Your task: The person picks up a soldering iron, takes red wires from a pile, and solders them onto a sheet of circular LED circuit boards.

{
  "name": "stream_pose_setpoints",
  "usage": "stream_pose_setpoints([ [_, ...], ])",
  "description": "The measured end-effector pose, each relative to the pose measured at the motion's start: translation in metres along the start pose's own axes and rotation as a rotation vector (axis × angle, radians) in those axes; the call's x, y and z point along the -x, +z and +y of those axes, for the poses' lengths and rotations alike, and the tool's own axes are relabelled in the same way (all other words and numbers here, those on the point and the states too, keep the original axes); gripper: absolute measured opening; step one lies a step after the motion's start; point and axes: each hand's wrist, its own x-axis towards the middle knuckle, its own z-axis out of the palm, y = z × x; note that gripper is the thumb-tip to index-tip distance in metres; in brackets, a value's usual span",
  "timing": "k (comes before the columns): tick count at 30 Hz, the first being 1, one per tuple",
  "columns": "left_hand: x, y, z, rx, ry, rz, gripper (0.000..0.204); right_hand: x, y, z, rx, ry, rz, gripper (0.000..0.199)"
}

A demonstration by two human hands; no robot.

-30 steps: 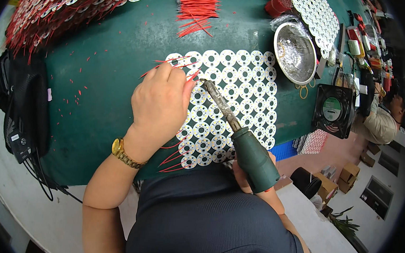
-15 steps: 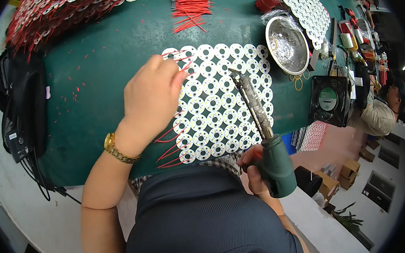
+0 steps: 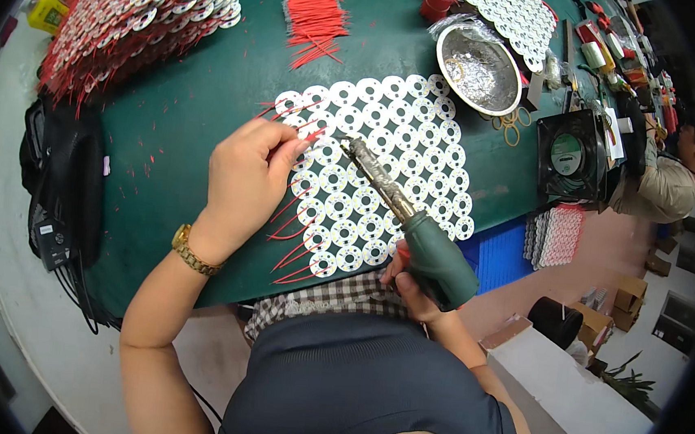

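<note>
A panel of joined round white LED boards (image 3: 366, 224) lies flat on the green table before me. Red wires (image 3: 288, 230) stick out leftward from several discs along its left edge. My left hand (image 3: 248, 181), with a gold watch on its wrist, pinches a red wire (image 3: 315, 136) between thumb and forefinger over the upper left discs. In my right hand (image 3: 413, 294) is a soldering iron (image 3: 442, 261) with a thick green handle. Its dark tip is close to the pinched wire; whether they touch I cannot tell.
A pile of red wires (image 3: 318, 17) lies beyond the panel. Stacked wired boards (image 3: 146, 22) stand far left, above a black bag (image 3: 62, 186). On the right are a metal bowl (image 3: 442, 60), rubber bands (image 3: 511, 138), a black fan (image 3: 566, 157) and another person (image 3: 658, 188).
The soldering iron has moved left, its tip now near the wire in my left hand. My left hand has shifted slightly down and its pinch shows more clearly. The whole view has shifted a little.
</note>
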Motion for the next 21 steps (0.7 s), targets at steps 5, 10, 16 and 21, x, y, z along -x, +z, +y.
stream_pose_setpoints([
  [5, 0.007, 0.011, -0.005, -0.081, 0.021, 0.053, 0.015, -0.001, -0.002, 0.009, 0.067, -0.103, -0.012, 0.048],
  [10, 0.007, 0.013, -0.003, -0.065, 0.004, 0.060, 0.014, -0.008, 0.003, -0.007, 0.208, -0.079, 0.015, 0.035],
  [16, 0.007, 0.015, -0.006, -0.067, 0.035, 0.075, 0.016, -0.018, 0.006, -0.015, 0.310, -0.113, 0.080, 0.025],
  [21, 0.008, 0.017, -0.007, -0.157, 0.129, 0.079, 0.016, -0.017, 0.008, -0.020, 0.256, -0.057, 0.086, 0.026],
])
